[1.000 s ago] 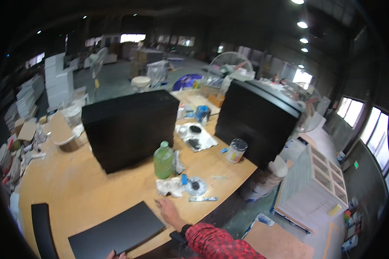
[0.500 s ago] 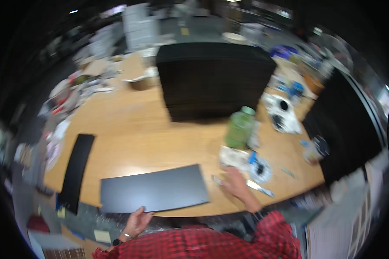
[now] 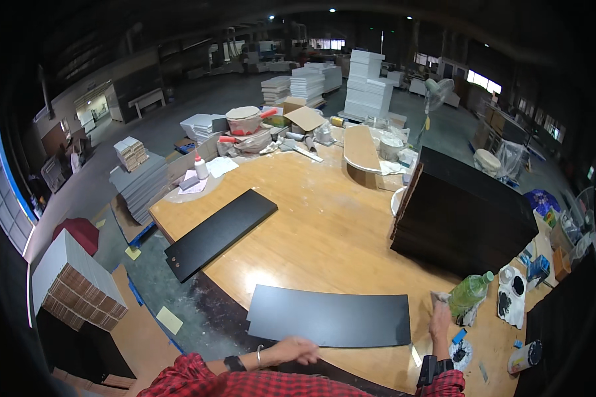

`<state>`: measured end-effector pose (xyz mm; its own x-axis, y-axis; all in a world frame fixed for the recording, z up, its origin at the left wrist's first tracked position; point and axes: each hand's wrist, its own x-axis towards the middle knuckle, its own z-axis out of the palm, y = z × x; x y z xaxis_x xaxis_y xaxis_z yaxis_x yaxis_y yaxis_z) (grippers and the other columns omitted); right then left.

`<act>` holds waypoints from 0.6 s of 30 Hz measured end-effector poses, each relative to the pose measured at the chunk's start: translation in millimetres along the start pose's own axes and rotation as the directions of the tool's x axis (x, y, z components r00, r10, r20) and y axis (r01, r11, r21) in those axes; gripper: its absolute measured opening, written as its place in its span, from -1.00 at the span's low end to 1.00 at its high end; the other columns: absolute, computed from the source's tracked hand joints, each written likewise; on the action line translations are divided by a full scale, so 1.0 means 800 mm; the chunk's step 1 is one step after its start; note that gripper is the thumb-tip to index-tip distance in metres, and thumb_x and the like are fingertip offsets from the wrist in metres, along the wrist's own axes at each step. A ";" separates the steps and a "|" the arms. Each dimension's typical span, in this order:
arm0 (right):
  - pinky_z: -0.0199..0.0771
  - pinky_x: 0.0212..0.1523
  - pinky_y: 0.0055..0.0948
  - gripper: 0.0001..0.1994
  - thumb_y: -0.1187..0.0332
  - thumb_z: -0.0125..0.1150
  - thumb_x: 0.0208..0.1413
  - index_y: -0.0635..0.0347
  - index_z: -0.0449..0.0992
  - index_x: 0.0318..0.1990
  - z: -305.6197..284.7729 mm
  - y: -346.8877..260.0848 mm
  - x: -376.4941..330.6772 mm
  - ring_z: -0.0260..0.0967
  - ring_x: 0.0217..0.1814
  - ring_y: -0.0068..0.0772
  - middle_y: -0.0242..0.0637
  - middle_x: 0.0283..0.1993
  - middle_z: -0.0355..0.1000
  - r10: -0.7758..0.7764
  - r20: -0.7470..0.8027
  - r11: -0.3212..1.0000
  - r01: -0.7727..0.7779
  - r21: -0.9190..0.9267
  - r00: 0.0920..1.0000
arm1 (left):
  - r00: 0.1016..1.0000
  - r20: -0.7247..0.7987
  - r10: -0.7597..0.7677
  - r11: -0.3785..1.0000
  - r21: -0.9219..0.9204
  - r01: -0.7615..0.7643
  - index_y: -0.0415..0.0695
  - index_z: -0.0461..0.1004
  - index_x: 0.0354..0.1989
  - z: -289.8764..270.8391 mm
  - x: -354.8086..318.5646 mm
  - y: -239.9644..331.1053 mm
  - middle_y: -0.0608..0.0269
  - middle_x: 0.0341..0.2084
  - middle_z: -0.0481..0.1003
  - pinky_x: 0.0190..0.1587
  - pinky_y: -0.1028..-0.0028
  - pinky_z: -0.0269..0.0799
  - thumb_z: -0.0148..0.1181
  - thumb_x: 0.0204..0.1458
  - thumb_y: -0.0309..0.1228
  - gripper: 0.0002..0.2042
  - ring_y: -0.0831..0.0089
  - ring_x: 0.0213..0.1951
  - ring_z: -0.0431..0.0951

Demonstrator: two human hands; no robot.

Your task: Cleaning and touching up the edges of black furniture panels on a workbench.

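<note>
Panel (image 3: 329, 316): black, flat on the table (image 3: 298, 198), just beyond the left fingers.
Left hand (image 3: 297, 351): fingers loosely bent, released.
Right hand (image 3: 440, 322): fingertips at a pale cloth (image 3: 438, 298); cannot tell whether they grasp it.
Bottle (image 3: 469, 295): green, just right of those fingertips.

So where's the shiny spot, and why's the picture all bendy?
Head view: white glare on the table, by the nearer dark panel; head view again: the wide fisheye lens bends straight edges, most toward the black rim.
</note>
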<state>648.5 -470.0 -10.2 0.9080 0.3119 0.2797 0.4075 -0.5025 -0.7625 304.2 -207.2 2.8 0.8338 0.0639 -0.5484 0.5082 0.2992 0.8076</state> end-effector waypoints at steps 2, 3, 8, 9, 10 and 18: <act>0.17 0.02 -0.27 -0.68 0.30 -0.20 0.07 0.32 0.39 -0.17 0.035 -0.037 -0.015 0.23 0.02 -0.06 0.01 -0.09 0.33 -0.046 0.122 0.997 0.038 0.066 0.992 | 0.799 -0.491 0.346 0.871 0.484 -0.079 -0.23 0.43 -0.14 -0.025 -0.025 0.036 0.09 -0.35 0.50 -0.17 0.38 0.41 0.11 -0.03 -0.23 -0.65 0.35 -0.31 0.51; 0.13 0.09 -0.27 -0.69 0.38 -0.21 0.04 0.33 0.38 -0.13 0.057 -0.062 -0.027 0.19 0.07 -0.08 0.03 0.01 0.27 -0.100 0.239 0.987 0.067 0.144 0.966 | 0.495 -0.474 0.729 0.583 0.808 -0.086 -0.23 0.27 0.04 -0.054 -0.025 0.020 -0.06 -0.20 0.42 -0.02 0.34 0.31 0.12 -0.05 -0.28 -0.53 0.16 -0.15 0.45; -0.22 0.29 -0.05 -0.43 0.40 -0.03 -0.11 0.29 0.13 0.16 0.202 -0.162 -0.147 -0.11 0.32 0.02 0.07 0.24 0.03 -0.261 0.606 0.875 0.449 -0.180 0.752 | 0.337 -0.735 0.588 0.740 0.657 0.142 -0.18 -0.03 0.19 -0.096 -0.027 -0.051 -0.14 -0.12 0.35 0.03 0.23 0.27 0.13 -0.05 -0.35 -0.36 -0.06 -0.06 0.37; -0.16 0.28 -0.05 -0.42 0.38 0.01 -0.11 0.22 0.14 0.17 0.229 -0.179 -0.173 -0.08 0.32 0.00 0.07 0.23 0.04 -0.365 0.676 0.818 0.568 -0.096 0.640 | 0.468 -0.799 0.378 0.905 0.426 -0.004 -0.16 -0.10 0.21 -0.094 -0.027 -0.052 -0.13 -0.14 0.36 -0.02 0.16 0.34 0.13 -0.04 -0.39 -0.33 -0.07 -0.08 0.39; -0.12 0.26 -0.05 -0.44 0.37 0.02 -0.11 0.17 0.18 0.15 0.232 -0.224 -0.197 -0.04 0.29 0.00 0.05 0.21 0.08 -0.489 0.691 0.734 0.679 -0.003 0.532 | 0.469 -0.799 0.377 0.906 0.424 -0.006 -0.16 -0.10 0.21 -0.101 -0.027 -0.050 -0.13 -0.14 0.36 -0.02 0.16 0.34 0.13 -0.04 -0.39 -0.33 -0.07 -0.08 0.39; -0.01 0.18 -0.04 -0.58 0.42 -0.04 -0.13 0.17 0.35 -0.01 0.147 -0.082 -0.065 0.08 0.17 0.08 0.12 0.09 0.19 -0.251 0.251 0.794 0.348 -0.499 0.935 | 0.804 -0.590 0.069 0.933 -0.248 -0.262 -0.14 -0.01 0.15 -0.127 -0.061 -0.042 0.06 -0.17 0.38 -0.32 0.19 0.56 -0.01 0.02 -0.60 -0.49 0.20 -0.24 0.51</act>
<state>563.2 -358.2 -43.6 0.7218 0.6204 0.3066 0.6877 -0.6928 -0.2171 224.8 -123.8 -19.2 0.5783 0.6339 -0.5136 0.2027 0.4982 0.8431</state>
